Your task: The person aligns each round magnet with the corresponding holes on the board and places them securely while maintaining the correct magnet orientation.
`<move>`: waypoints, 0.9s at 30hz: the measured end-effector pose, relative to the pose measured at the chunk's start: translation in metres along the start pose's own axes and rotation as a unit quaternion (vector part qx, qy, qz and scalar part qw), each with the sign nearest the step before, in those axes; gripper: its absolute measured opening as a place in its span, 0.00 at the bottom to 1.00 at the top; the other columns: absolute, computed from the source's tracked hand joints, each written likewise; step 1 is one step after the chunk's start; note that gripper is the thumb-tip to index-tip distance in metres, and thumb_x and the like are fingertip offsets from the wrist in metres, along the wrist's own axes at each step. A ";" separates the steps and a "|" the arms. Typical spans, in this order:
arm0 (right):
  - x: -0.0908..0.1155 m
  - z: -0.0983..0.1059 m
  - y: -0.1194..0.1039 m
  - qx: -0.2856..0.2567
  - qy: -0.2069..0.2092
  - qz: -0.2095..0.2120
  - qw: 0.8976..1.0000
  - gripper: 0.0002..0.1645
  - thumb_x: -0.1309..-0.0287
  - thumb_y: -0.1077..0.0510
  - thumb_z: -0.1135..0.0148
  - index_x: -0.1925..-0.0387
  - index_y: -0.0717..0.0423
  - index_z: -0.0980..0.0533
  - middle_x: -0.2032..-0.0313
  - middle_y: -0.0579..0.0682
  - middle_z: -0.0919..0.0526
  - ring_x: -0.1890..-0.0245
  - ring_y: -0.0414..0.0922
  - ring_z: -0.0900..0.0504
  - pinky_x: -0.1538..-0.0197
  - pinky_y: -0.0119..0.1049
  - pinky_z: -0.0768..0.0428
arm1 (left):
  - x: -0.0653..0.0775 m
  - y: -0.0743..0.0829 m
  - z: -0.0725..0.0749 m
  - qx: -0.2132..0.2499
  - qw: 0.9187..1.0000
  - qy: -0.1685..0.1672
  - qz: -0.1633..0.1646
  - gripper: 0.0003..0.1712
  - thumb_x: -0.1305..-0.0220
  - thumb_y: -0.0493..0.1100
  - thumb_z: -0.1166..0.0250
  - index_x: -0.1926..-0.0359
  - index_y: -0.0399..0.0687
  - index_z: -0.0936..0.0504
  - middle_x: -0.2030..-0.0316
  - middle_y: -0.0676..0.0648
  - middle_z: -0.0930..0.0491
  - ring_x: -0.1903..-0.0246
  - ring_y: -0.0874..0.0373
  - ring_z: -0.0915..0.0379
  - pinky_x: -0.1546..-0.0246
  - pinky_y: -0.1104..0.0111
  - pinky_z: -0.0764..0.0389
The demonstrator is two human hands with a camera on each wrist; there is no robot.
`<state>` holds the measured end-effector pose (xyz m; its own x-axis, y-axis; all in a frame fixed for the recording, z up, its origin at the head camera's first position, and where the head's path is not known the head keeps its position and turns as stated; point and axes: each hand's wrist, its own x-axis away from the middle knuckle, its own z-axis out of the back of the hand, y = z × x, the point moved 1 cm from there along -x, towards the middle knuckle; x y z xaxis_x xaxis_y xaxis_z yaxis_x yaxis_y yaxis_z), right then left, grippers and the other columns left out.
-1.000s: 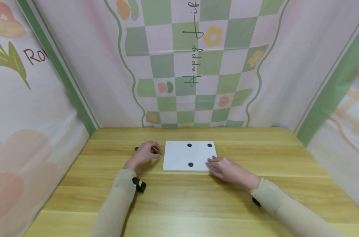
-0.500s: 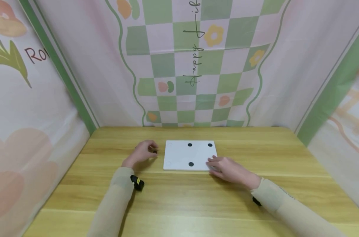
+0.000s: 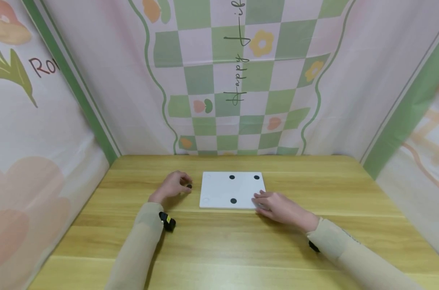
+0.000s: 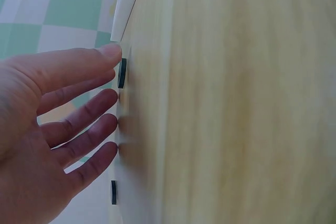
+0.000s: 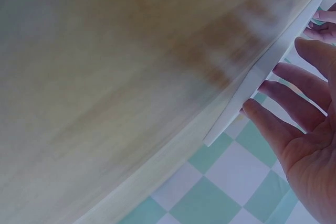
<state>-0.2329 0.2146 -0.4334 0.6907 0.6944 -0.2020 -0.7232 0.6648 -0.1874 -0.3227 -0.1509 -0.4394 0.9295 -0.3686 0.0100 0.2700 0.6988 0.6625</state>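
On the table lies a thin white board [image 3: 216, 189] with black round discs on its top, among them a disc [image 3: 233, 201] near its front edge. To the board's left, my left hand [image 3: 172, 186] has its fingertips down at the wood around a small black disc [image 3: 189, 186]. In the left wrist view that disc [image 4: 122, 73] lies flat just by the thumb tip, with no plain pinch on it. My right hand [image 3: 277, 206] rests its fingers on the board's right front corner; straight fingers [image 5: 296, 85] touch the board there.
A second loose disc [image 4: 114, 192] lies beyond the little finger in the left wrist view; the left hand hides it in the head view. Two faint round marks show on the board's left side. Patterned curtains [image 3: 226, 80] enclose the wooden table [image 3: 219, 249].
My left hand has shifted slightly left, away from the board, and covers the far loose disc seen at first. The right hand and the board hold their places.
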 end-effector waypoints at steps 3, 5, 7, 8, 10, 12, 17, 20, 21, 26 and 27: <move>0.000 0.000 0.000 0.000 0.000 0.000 1.000 0.18 0.39 0.58 0.40 0.50 0.62 0.21 0.48 0.62 0.20 0.47 0.61 0.22 0.47 0.50 0.21 | -0.001 -0.002 0.000 -0.001 1.000 0.000 -0.003 0.18 0.48 0.39 0.27 0.55 0.44 0.18 0.56 0.45 0.22 0.56 0.52 0.26 0.54 0.61 0.22; 0.000 0.000 0.000 0.000 0.001 0.000 1.000 0.18 0.39 0.58 0.39 0.50 0.62 0.21 0.49 0.62 0.20 0.47 0.61 0.21 0.47 0.50 0.21 | -0.001 -0.003 0.000 -0.001 1.000 -0.001 -0.005 0.17 0.49 0.39 0.27 0.56 0.44 0.19 0.56 0.45 0.22 0.56 0.52 0.26 0.54 0.61 0.22; 0.000 0.001 -0.001 0.000 0.003 0.002 1.000 0.18 0.40 0.59 0.39 0.50 0.63 0.21 0.49 0.62 0.19 0.47 0.61 0.21 0.47 0.51 0.21 | -0.001 -0.004 0.000 -0.001 1.000 -0.001 -0.008 0.17 0.49 0.40 0.27 0.56 0.44 0.19 0.57 0.46 0.22 0.57 0.53 0.27 0.55 0.61 0.22; 0.000 0.001 -0.001 0.000 0.004 0.003 1.000 0.18 0.40 0.59 0.39 0.50 0.63 0.21 0.49 0.62 0.19 0.47 0.61 0.21 0.47 0.51 0.21 | -0.001 -0.004 0.000 -0.001 1.000 -0.001 -0.008 0.17 0.49 0.40 0.27 0.56 0.45 0.19 0.57 0.46 0.22 0.57 0.53 0.27 0.55 0.61 0.22; 0.000 0.001 -0.001 0.000 0.006 0.004 1.000 0.18 0.41 0.60 0.38 0.50 0.63 0.21 0.49 0.63 0.19 0.48 0.62 0.21 0.47 0.51 0.21 | -0.002 -0.005 -0.001 -0.002 1.000 -0.002 -0.007 0.16 0.49 0.40 0.27 0.57 0.45 0.19 0.58 0.46 0.22 0.57 0.53 0.27 0.55 0.61 0.22; 0.001 0.001 -0.001 -0.001 0.007 0.004 1.000 0.18 0.41 0.60 0.38 0.50 0.63 0.21 0.49 0.63 0.19 0.48 0.62 0.21 0.48 0.51 0.21 | -0.002 -0.006 -0.001 -0.002 1.000 -0.003 -0.004 0.15 0.49 0.40 0.27 0.58 0.46 0.19 0.59 0.47 0.22 0.58 0.54 0.28 0.55 0.61 0.23; 0.001 0.001 -0.001 0.002 0.003 0.001 1.000 0.18 0.40 0.59 0.39 0.50 0.63 0.21 0.49 0.62 0.19 0.47 0.61 0.21 0.47 0.50 0.21 | -0.003 -0.006 -0.001 -0.004 1.000 -0.004 0.001 0.15 0.49 0.40 0.27 0.59 0.46 0.19 0.60 0.48 0.22 0.58 0.55 0.28 0.55 0.62 0.24; 0.001 0.001 -0.001 0.005 0.005 0.004 1.000 0.18 0.40 0.59 0.39 0.50 0.63 0.21 0.49 0.62 0.19 0.48 0.61 0.21 0.48 0.50 0.21 | -0.004 -0.006 0.000 0.000 1.000 -0.003 0.002 0.14 0.49 0.40 0.27 0.60 0.45 0.19 0.61 0.48 0.22 0.59 0.55 0.29 0.57 0.63 0.24; 0.001 0.001 -0.001 0.004 0.005 0.004 1.000 0.18 0.40 0.59 0.38 0.50 0.63 0.21 0.49 0.62 0.19 0.48 0.61 0.21 0.48 0.50 0.21 | -0.004 -0.007 0.000 0.002 1.000 -0.002 0.002 0.14 0.49 0.40 0.27 0.61 0.45 0.19 0.61 0.48 0.22 0.59 0.55 0.29 0.57 0.63 0.24; 0.001 0.001 -0.001 0.003 0.006 0.004 1.000 0.18 0.41 0.60 0.38 0.50 0.63 0.21 0.49 0.63 0.19 0.48 0.61 0.21 0.48 0.51 0.21 | -0.004 -0.009 0.000 0.019 1.000 -0.003 0.006 0.14 0.50 0.41 0.26 0.62 0.46 0.19 0.62 0.48 0.22 0.59 0.55 0.29 0.56 0.63 0.25; 0.001 0.001 -0.002 0.003 0.005 0.004 1.000 0.18 0.40 0.60 0.38 0.50 0.64 0.21 0.49 0.63 0.19 0.48 0.61 0.21 0.48 0.51 0.21 | -0.004 -0.010 0.000 0.025 1.000 -0.004 0.008 0.14 0.50 0.41 0.26 0.62 0.47 0.19 0.62 0.48 0.22 0.59 0.55 0.29 0.55 0.63 0.25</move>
<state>-0.2312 0.2145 -0.4320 0.6846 0.6974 -0.2122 -0.7288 0.6607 -0.1800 -0.3287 -0.1563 -0.4460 0.9315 -0.3629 0.0263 0.2427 0.6736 0.6981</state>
